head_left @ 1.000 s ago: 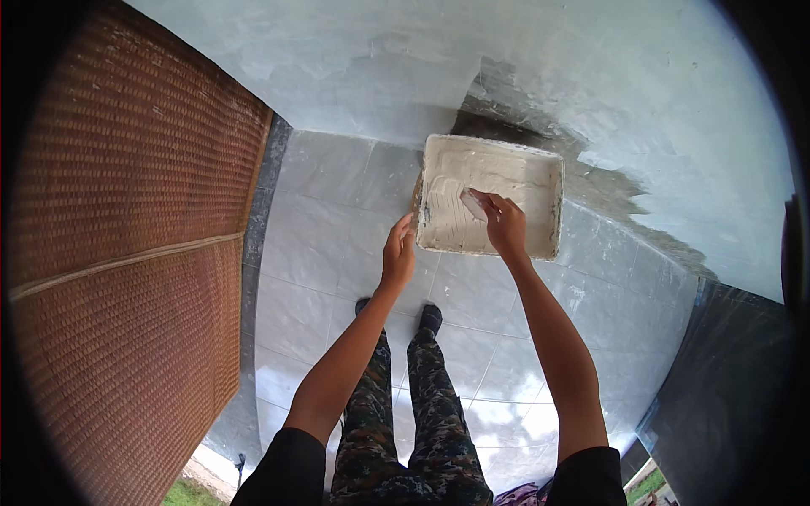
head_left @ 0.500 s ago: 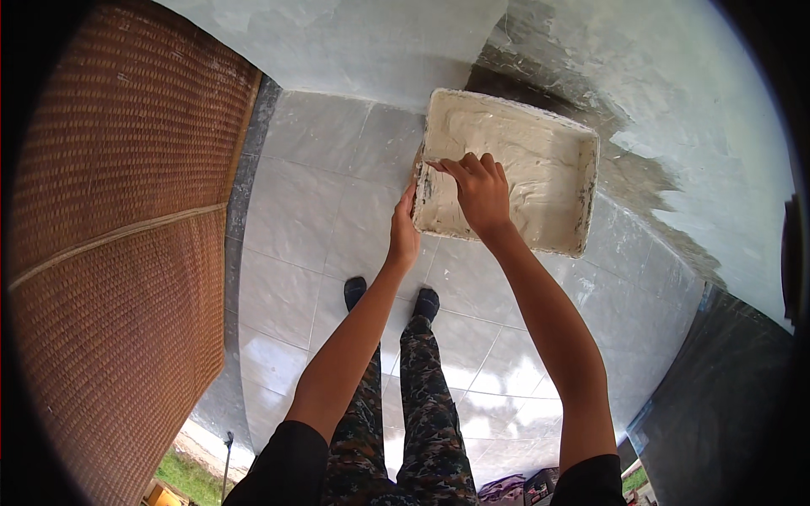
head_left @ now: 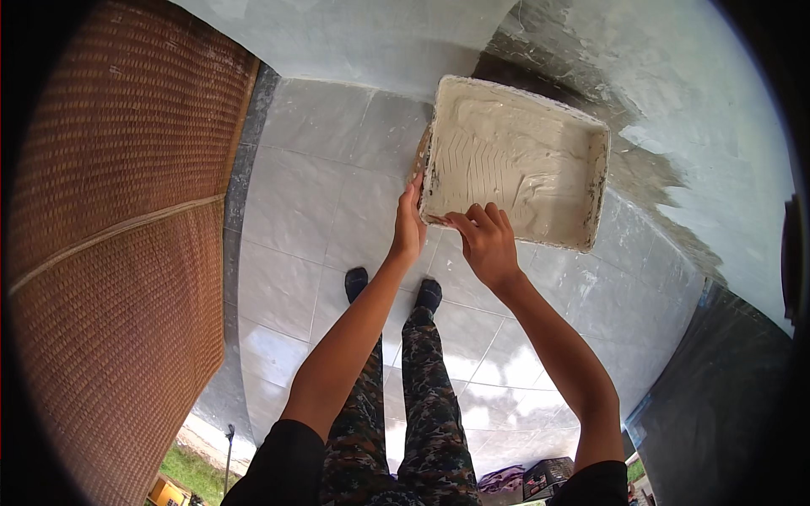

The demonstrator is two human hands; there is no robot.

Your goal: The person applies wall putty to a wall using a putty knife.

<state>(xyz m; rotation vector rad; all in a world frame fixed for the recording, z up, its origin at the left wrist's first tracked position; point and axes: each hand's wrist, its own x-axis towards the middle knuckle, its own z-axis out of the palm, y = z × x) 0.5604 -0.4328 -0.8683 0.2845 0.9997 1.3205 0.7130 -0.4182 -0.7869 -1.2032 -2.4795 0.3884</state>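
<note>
A shallow rectangular tray with crusted white edges is spread inside with cream-coloured paste. My left hand grips the tray's left side from outside, its fingers partly hidden behind the wall. A brown, wood-like strip shows along that side above my fingers. At the tray's near-left corner, my right hand is closed in a pinch on a thin, flat scraper-like tool. Most of that tool is covered by my fingers. Fine zigzag ridges mark the paste beyond my right hand.
Grey floor tiles lie beneath my feet. A woven brown mat panel stands on the left. Patchy plastered wall rises at the right behind the tray, with a dark panel at lower right.
My right hand has drawn toward me along the tray's left side to the near corner. Zigzag ridges now show in the paste. My left hand stays on the tray's side.
</note>
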